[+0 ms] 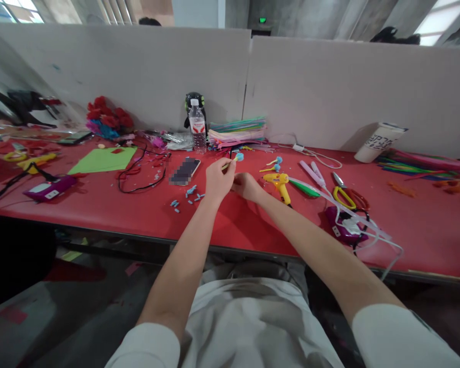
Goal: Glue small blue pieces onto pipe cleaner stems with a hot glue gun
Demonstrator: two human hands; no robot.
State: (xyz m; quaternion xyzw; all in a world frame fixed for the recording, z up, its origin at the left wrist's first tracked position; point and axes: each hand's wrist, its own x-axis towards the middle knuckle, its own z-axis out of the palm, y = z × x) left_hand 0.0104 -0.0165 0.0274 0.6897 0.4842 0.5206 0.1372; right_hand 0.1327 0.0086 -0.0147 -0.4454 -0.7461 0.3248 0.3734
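My left hand point(219, 179) is closed in a pinch around a small pipe-cleaner flower point(239, 157) with a fluffy blue head and a yellowish stem. Close against it, my right hand point(249, 187) has its fingers pressed together; anything between them is hidden. Two similar blue-headed pieces with yellow stems point(276, 167) lie just beyond the right hand. Several short light-blue pieces point(191, 190) are scattered on the table left of my left hand. A yellow glue gun point(279, 184) rests beside my right forearm.
On the red table point(237, 225) are a phone point(186, 171), a water bottle point(198, 128), bundled pipe cleaners point(237, 132) and a green sheet point(103, 160). To the right lie a hair-straightener-like pink tool point(313, 175), scissors point(344, 197), a purple box with cables point(343, 227) and a tilted paper cup point(379, 143).
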